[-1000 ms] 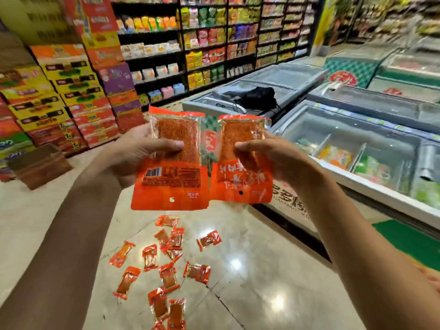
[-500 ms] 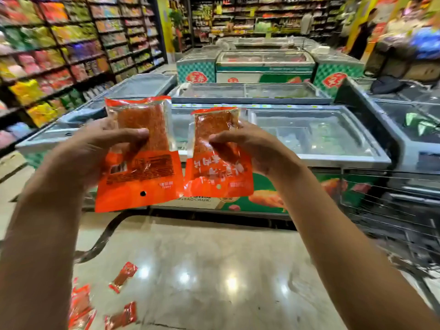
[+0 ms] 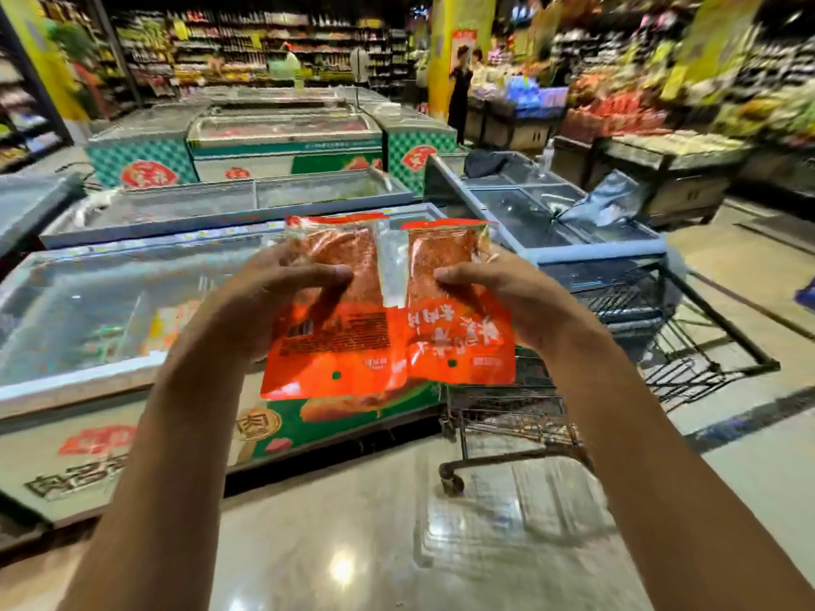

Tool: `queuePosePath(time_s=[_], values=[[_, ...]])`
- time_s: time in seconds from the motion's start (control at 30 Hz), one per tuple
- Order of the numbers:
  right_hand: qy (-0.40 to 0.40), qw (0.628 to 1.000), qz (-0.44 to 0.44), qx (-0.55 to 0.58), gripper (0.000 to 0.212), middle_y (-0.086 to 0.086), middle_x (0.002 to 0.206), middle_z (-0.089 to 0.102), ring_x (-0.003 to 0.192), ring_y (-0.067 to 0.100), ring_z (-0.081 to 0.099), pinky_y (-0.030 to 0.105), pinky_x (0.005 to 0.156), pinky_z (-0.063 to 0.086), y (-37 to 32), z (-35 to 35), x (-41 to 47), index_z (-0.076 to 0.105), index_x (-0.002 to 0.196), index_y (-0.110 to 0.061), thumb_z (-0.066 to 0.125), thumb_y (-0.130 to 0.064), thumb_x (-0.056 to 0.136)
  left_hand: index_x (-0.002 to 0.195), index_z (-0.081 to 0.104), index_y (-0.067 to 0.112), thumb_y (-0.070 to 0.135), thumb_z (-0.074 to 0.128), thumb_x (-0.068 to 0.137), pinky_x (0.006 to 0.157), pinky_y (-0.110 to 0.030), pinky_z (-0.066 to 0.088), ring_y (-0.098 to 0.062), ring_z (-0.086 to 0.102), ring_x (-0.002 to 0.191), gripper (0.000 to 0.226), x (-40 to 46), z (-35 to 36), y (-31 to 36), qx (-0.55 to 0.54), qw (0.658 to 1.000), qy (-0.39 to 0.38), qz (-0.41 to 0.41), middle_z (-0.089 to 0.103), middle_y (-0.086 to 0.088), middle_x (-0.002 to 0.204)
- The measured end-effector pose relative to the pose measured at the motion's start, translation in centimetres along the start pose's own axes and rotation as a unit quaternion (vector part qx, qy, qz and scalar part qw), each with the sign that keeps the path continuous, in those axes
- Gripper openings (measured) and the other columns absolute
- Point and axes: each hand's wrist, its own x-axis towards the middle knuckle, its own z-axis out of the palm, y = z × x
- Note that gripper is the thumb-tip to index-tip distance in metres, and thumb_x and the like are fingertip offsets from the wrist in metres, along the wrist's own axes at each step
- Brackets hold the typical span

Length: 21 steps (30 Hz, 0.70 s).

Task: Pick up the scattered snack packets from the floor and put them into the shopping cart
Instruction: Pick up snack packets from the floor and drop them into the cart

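My left hand (image 3: 264,302) grips one large orange snack packet (image 3: 335,346), held upright with its printed back toward me. My right hand (image 3: 511,297) grips a second orange snack packet (image 3: 458,341) right beside the first, their edges touching. Both are held out at chest height in front of me. The dark wire shopping cart (image 3: 688,315) stands just beyond and to the right of my right hand, its basket partly hidden behind my right arm. No packets on the floor are in view.
Chest freezers (image 3: 88,310) with glass lids fill the left and middle, close ahead. More freezers (image 3: 282,138) stand behind. Produce stands (image 3: 661,156) and a person (image 3: 459,94) are at the back right. Glossy tiled floor (image 3: 375,544) lies below my arms.
My view has swung right: the scattered packets on the floor have left the frame and the shopping cart has come into view. Both hands still hold their packets.
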Motion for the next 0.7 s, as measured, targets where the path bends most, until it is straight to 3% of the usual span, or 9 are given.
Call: queuePosePath(time_s=[0.07, 0.17, 0.23, 0.4, 0.5, 0.7], values=[[0.024, 1.000, 0.006, 0.001, 0.034, 0.010, 0.083, 0.068, 0.067, 0.021, 0.068, 0.034, 0.063, 0.061, -0.4, -3.9, 1.8, 0.055, 0.121, -0.005, 0.062, 0.003, 0.089, 0.101, 0.060, 0.005, 0.010, 0.077, 0.080, 0.053, -0.024, 0.051, -0.019, 0.062, 0.059, 0.027, 3.6, 2.3, -0.4, -0.019, 1.000, 0.004, -0.005, 0.064, -0.007, 0.074], [0.050, 0.999, 0.019, 0.003, 0.027, 0.009, 0.080, 0.069, 0.064, 0.019, 0.070, 0.033, 0.062, 0.061, -1.4, -9.0, 4.5, 0.058, 0.115, -0.006, 0.059, 0.004, 0.090, 0.109, 0.061, 0.010, 0.008, 0.076, 0.080, 0.054, -0.024, 0.050, -0.016, 0.061, 0.058, 0.033, 9.3, 6.2, 0.2, -0.030, 0.999, -0.024, -0.016, 0.063, -0.007, 0.078], [0.067, 0.997, 0.026, 0.004, 0.022, 0.009, 0.080, 0.071, 0.064, 0.019, 0.071, 0.032, 0.060, 0.061, -2.0, -12.5, 6.3, 0.059, 0.111, -0.005, 0.059, 0.004, 0.091, 0.101, 0.059, 0.011, 0.005, 0.071, 0.084, 0.047, -0.020, 0.046, -0.011, 0.058, 0.052, 0.022, 13.6, 8.0, 0.0, -0.033, 0.999, -0.036, -0.023, 0.061, -0.002, 0.069], [0.098, 0.995, 0.027, 0.024, 0.035, 0.011, 0.087, 0.071, 0.072, 0.022, 0.073, 0.035, 0.063, 0.060, -2.4, -21.8, 10.4, 0.054, 0.124, -0.001, 0.059, 0.005, 0.090, 0.092, 0.055, 0.013, 0.000, 0.066, 0.088, 0.037, -0.016, 0.041, -0.007, 0.055, 0.043, 0.018, 22.5, 13.8, -0.5, -0.030, 0.997, -0.057, -0.041, 0.059, 0.003, 0.059], [0.117, 0.992, 0.030, 0.035, 0.046, 0.015, 0.094, 0.068, 0.079, 0.027, 0.070, 0.039, 0.065, 0.062, -1.7, -28.1, 13.3, 0.047, 0.134, 0.001, 0.059, 0.005, 0.090, 0.099, 0.057, 0.013, -0.002, 0.065, 0.088, 0.037, -0.018, 0.043, -0.010, 0.059, 0.047, 0.020, 27.8, 17.1, -2.2, -0.038, 0.994, -0.072, -0.066, 0.062, -0.002, 0.068], [0.111, 0.990, 0.059, 0.061, 0.050, 0.018, 0.101, 0.070, 0.087, 0.031, 0.070, 0.045, 0.074, 0.061, 0.6, -41.8, 20.8, 0.048, 0.135, -0.002, 0.065, 0.002, 0.087, 0.131, 0.053, 0.008, -0.005, 0.067, 0.087, 0.054, -0.023, 0.058, -0.015, 0.071, 0.068, 0.048, 39.5, 23.6, -7.3, -0.089, 0.987, -0.035, -0.130, 0.073, -0.008, 0.094]])
